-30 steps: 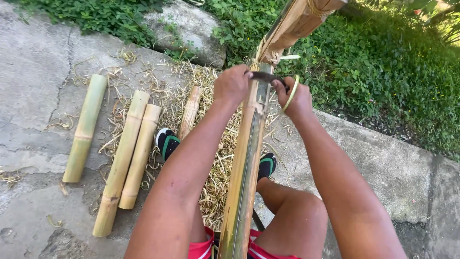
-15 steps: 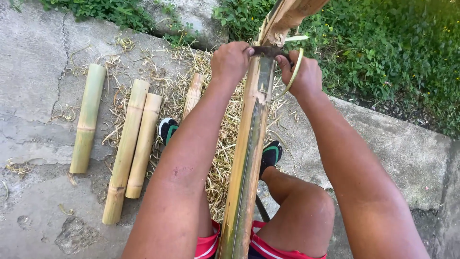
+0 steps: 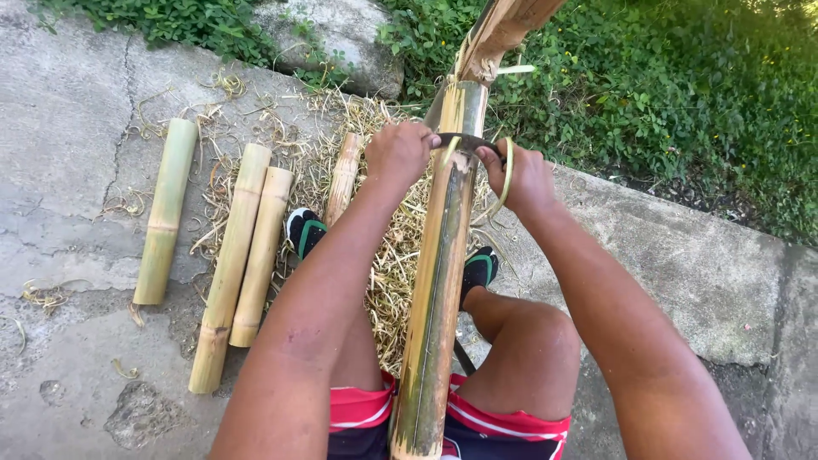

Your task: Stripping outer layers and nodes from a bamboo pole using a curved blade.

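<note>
Seated, the person stretches both arms forward over the knees. The left hand (image 3: 399, 153) and the right hand (image 3: 521, 176) are each closed around one end of a curved blade (image 3: 464, 142) laid across a long bamboo pole (image 3: 439, 281) — the pole slopes up between the legs (its top rests against a wooden frame (image 3: 503, 30)). Green peel curls beside the right hand. Cut bamboo pieces (image 3: 230, 264) lie well apart on the concrete — left of the straw (image 3: 388, 255).

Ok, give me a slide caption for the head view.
Both hands, left and right, draw a blade along a bamboo pole above straw.
</note>
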